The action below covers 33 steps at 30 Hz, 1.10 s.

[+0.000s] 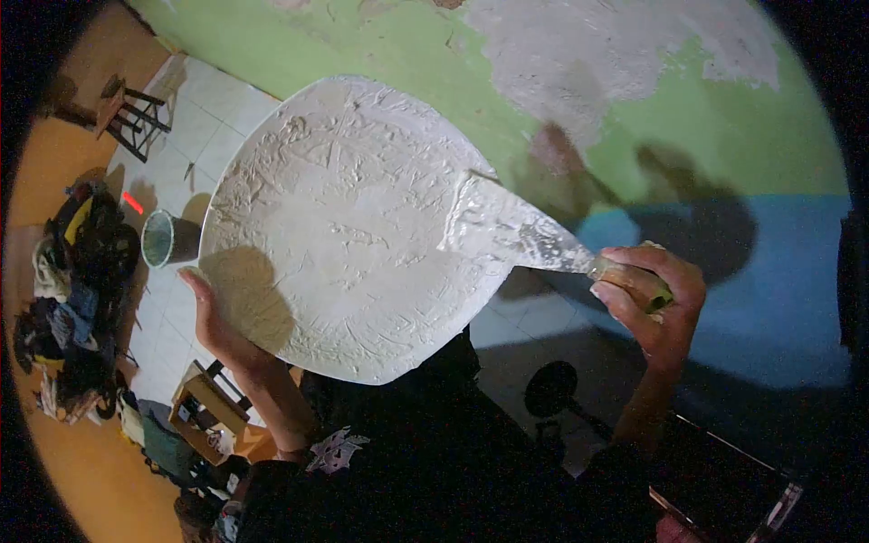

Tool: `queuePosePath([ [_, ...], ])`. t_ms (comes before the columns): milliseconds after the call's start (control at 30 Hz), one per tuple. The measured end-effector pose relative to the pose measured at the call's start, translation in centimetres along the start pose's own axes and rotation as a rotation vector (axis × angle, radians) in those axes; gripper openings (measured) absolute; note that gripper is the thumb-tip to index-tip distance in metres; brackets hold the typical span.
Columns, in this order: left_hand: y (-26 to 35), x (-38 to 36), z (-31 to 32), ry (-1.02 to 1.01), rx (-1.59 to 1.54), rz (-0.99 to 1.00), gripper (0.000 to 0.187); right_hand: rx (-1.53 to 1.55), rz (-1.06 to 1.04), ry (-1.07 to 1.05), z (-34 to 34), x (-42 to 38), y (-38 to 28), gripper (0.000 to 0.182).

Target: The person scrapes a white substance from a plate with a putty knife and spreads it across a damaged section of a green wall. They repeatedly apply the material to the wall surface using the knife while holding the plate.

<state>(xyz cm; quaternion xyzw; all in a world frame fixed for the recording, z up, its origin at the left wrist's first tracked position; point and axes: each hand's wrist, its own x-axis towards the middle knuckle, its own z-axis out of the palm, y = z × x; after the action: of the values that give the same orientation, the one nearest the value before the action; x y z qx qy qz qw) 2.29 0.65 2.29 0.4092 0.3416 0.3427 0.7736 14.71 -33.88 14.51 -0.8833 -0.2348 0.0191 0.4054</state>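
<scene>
A large round white board [335,226], smeared with white paste, rests on my left hand [226,335]. The thumb shows past its left rim and the other fingers are hidden beneath it. My right hand [656,294] is wrapped round the handle of a putty knife [534,231]. White paste coats the wide blade, whose front edge lies over the right part of the board. Just beyond is a green wall [416,45] with a rough whitish patch [625,63] and a blue lower part [769,271].
A bucket [158,239] stands on the tiled floor left of the board. Farther up is a wooden stool [134,113]. Piled clothes [77,308] line the left side, with a cardboard box [213,398] at lower left. A dark framed object [733,471] is at lower right.
</scene>
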Motion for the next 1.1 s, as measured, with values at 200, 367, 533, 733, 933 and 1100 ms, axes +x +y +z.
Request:
queuePosePath([
  [200,0.4,-0.5,0.4,-0.008,-0.015,0.009,0.056,-0.173,-0.107,-0.102,-1.5,1.8,-1.2,0.026],
  [367,1.3,-0.9,2.1,-0.017,0.065,-0.154,0.057,-0.209,-0.230,-0.229,-0.8,3.8,-0.3,0.027],
  [533,1.1,-0.4,2.5,-0.094,0.075,-0.179,0.064,-0.061,-0.142,-0.316,2.2,3.7,-0.5,0.028],
  [733,1.5,-0.8,3.6,-0.111,0.066,-0.182,0.078,-0.162,-0.291,-0.116,1.4,5.2,-1.9,0.026],
  [933,1.8,-0.9,4.3,-0.132,0.059,-0.263,0.083,-0.161,-0.243,-0.160,1.1,7.9,-4.9,0.025],
  [1100,1.5,-0.8,3.7,-0.262,0.071,-0.269,0.086,-0.124,-0.267,-0.279,2.2,8.5,-5.9,0.025],
])
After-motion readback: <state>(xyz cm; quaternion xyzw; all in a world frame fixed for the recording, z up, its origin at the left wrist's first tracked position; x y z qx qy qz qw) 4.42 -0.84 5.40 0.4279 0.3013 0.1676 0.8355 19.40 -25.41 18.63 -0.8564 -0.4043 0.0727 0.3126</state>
